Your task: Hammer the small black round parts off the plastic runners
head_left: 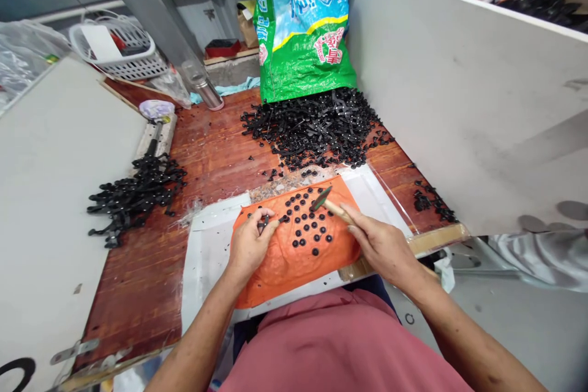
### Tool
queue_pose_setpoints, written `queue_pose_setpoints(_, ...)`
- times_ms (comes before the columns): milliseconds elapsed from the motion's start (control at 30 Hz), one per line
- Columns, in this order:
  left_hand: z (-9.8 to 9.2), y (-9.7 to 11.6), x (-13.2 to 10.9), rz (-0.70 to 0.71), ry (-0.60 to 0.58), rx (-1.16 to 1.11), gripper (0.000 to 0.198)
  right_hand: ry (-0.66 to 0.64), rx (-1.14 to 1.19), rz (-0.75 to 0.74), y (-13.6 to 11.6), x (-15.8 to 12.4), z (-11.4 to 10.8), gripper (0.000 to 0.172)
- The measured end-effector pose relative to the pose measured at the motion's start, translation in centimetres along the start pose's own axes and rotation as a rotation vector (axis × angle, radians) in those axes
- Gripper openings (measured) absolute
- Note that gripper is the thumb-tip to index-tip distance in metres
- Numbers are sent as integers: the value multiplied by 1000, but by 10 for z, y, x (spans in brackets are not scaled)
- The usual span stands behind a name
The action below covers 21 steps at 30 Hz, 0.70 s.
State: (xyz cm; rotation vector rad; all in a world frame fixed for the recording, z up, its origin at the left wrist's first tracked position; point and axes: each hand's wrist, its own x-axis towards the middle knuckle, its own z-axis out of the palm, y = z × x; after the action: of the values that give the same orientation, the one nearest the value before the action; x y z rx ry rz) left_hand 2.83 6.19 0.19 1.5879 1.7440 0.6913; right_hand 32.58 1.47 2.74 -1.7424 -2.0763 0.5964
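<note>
- The orange sheet (pixel 275 266) lay directly before the person, on a white board (pixel 202 263); its bright colour perhaps helped dark parts show up clearly.
- Black round pieces (pixel 315 252) sat on the orange sheet in loose rows, mostly right of its middle; the small gaps probably let each be reached singly.
- The left hand (pixel 252 245) was over the left part of the orange sheet, thumb and fingers pinched narrow about a small black strip (pixel 263 220); this grip seemingly kept the strip steady beside the rows.
- The right hand (pixel 379 245) was at the orange sheet's right edge, closed round the pale handle of a small hammer-like tool (pixel 339 211); its dark head pointed inward over the round pieces, likely so the fingers stayed clear; whether it touched one, I could not tell.
- Beyond the orange sheet, a large heap of black parts (pixel 321 128) lay against a green bag (pixel 307 61), presumably for easy reach; a smaller heap (pixel 138 193) lay to the sheet's left.
</note>
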Motion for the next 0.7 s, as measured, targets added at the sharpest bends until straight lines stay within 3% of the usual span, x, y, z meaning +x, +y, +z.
queue_pose_setpoints(100,2,-1,0,-12,7,-10,22,-62,4,-129,-23,10,-2,51)
queue_pose_setpoints(233,4,-2,-1,-15,17,19,24,-33,-38,-195,-39,20,7,58)
queue_pose_setpoints(367,2,-2,-1,-12,25,55,23,-132,-181,-208,-43,25,16,60)
queue_pose_setpoints(500,1,-1,-1,-2,26,71,21,-100,-173,-192,-45,24,17,63)
queue_pose_setpoints(700,3,-3,1,-14,17,15,25,-188,-264,-195,-47,28,18,58)
